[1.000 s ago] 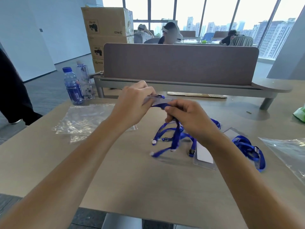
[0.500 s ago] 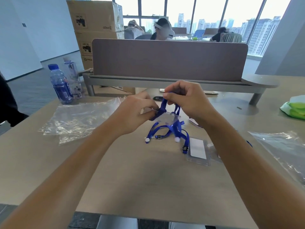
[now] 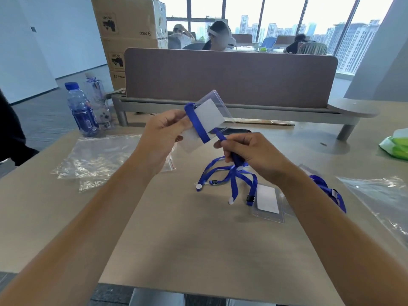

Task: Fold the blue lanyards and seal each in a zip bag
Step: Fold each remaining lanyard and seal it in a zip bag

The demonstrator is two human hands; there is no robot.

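My left hand holds a clear badge holder with a white card inside, lifted above the table. A blue lanyard strap crosses the holder's face. My right hand grips the same blue strap just below the holder, and the rest of the lanyard hangs down in loops onto the table. A second badge holder lies flat under my right wrist. Another blue lanyard lies to the right, partly hidden by my right forearm.
Clear zip bags are piled at the left and lie at the right. Two water bottles stand at the far left corner. A brown desk divider closes the back. A green packet sits at the right edge.
The badge holder has risen and turned its face toward me in my left hand. My right hand has dropped from above the strap to below the holder, pulling the strap across it.
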